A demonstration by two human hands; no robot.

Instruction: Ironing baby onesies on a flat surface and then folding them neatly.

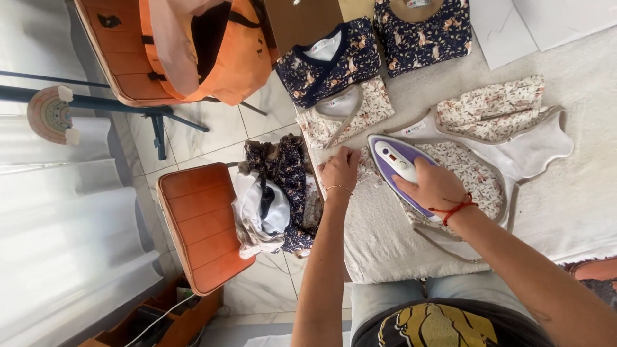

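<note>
Right hand [436, 186]: closed around the handle of a purple-and-white steam iron [400, 166], palm on top, red string bracelet at the wrist.
Iron: soleplate down on a cream floral baby garment with beige trim [479, 173], nose pointing towards the far left corner of the table; sits on the garment's left half.
Left hand [339, 168]: fingers bent and bunched, tips pressing down on the garment's left edge, just beside the iron's nose; thin chain bracelet at the wrist. Whether it pinches the cloth or only pins it flat, cannot tell.
Garment under the iron: spread on a white towelling cover [578, 83] over the table, white lining turned out to the right, a beige strap trailing towards the person.
Folded stack, far side: one cream floral folded piece [369, 106] nearest the left hand; beyond it a navy floral folded top with a white neck panel [334, 64]; a second navy floral folded top [424, 35] to its right, apart from the first.
Beside the table, left: a loose heap of navy and white clothes [276, 193] on the corner of an orange slatted chair [196, 225].
Further left: a second orange chair [122, 58] carrying an orange fabric bag [238, 58].
Floor: pale marble-look tiles [212, 132].
</note>
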